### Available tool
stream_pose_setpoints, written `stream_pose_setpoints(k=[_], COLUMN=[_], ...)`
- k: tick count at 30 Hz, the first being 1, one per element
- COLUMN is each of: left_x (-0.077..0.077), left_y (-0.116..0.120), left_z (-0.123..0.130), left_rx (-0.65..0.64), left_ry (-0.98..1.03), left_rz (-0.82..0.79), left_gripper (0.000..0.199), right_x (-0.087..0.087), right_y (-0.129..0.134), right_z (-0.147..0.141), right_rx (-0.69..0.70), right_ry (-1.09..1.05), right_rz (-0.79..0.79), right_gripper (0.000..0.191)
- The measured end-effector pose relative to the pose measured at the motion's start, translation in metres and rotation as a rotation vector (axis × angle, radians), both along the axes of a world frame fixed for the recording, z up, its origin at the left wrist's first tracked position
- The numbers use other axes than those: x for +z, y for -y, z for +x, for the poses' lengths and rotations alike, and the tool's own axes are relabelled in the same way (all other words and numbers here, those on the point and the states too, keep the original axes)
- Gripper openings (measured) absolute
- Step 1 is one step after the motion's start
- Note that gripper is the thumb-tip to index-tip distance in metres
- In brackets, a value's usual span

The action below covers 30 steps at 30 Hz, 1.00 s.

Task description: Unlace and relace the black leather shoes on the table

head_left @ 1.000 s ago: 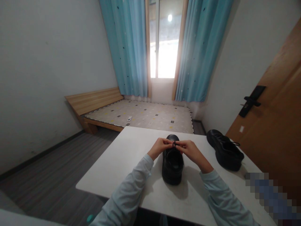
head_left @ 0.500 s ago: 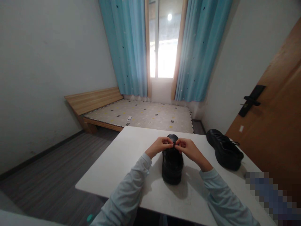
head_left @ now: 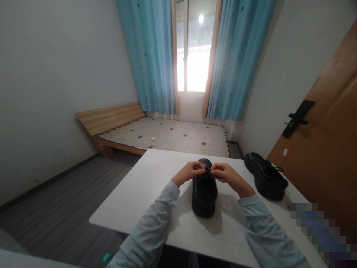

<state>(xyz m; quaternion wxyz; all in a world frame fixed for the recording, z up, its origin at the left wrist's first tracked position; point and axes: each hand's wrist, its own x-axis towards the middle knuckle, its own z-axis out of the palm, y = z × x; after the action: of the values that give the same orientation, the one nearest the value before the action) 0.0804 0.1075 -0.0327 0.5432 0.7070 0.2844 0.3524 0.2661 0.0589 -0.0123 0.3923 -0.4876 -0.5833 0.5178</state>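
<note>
A black shoe (head_left: 205, 201) rests upright on the white table (head_left: 134, 201), its toe pointing away from me and its heel toward me. Over the lacing, my left hand (head_left: 192, 171) pinches a black shoelace (head_left: 208, 170) from the left side. From the right, my right hand (head_left: 224, 174) also has thumb and fingers closed on the lace. Both hands are close together above the shoe's tongue. The exact shape of the lace between the fingers is too small and dark to make out.
A second black shoe (head_left: 266, 176) with a lace loop sticking up stands at the table's right edge. Behind the table is a bed (head_left: 178, 136) with a small white remote (head_left: 153, 140) on it. A wooden door (head_left: 320, 123) is at right.
My right hand has shifted slightly to the right, drawing away from the left hand with the lace. My left hand and the shoe have hardly moved.
</note>
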Motion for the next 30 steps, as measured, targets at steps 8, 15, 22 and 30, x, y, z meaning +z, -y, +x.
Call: stream_pose_setpoints(k=[8,15,22,30], left_x=[0.000,-0.003,-0.012,-0.007], left_y=[-0.003,-0.007,-0.014,-0.013], left_z=[-0.003,-0.006,-0.013,-0.013], left_rx=[0.004,-0.026,-0.092,-0.128], left_ry=[-0.077,-0.185,-0.240,-0.236], left_rz=[-0.028,-0.053,-0.030,0.043], left_gripper=[0.013,0.013,0.016,0.014], right_x=[-0.011,-0.017,-0.023,-0.018], right_y=[-0.008,-0.013,-0.015,-0.012], right_z=[0.013,0.023,0.035,0.037], right_rx=[0.085,0.152,0.244,0.270], right_ry=[-0.087,-0.099,-0.054,-0.038], right_rz=[-0.089,-0.125,-0.124,-0.082], right_gripper=[0.014,0.015,0.015,0.019])
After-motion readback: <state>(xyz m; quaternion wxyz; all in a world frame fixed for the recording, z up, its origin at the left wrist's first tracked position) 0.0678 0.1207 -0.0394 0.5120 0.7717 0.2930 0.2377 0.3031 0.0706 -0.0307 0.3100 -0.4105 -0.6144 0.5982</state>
